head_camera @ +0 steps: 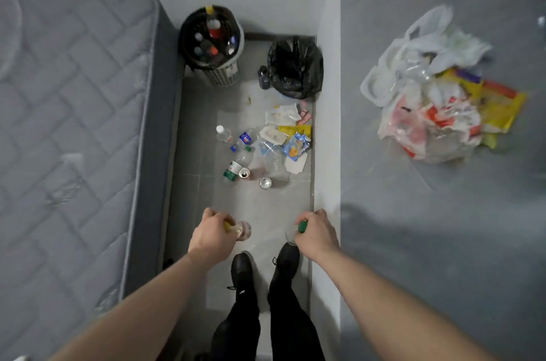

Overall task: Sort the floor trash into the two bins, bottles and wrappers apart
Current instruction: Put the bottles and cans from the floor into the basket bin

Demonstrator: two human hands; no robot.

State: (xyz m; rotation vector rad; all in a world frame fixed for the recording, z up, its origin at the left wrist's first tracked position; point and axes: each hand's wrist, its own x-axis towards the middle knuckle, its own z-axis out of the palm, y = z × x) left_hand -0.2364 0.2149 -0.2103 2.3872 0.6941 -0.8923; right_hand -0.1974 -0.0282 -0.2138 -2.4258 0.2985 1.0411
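Bottle-collecting step: left hand (210, 232) is gripping a yellow-capped bottle (240, 230), right hand (317, 232) is gripping a green-capped clear bottle (295, 230), both well short of the bottle-filled basket bin (220, 71). Next move probably calls for carrying both over the floor litter (266, 148) lying between, dropping them there, not in the black-bag bin (295, 68) beside it.

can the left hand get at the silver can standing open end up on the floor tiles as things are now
Probably not yet. The left hand already grips a clear plastic bottle with a yellow cap, so it has no free fingers. The silver can itself stands unblocked on the grey floor tiles, farther ahead.
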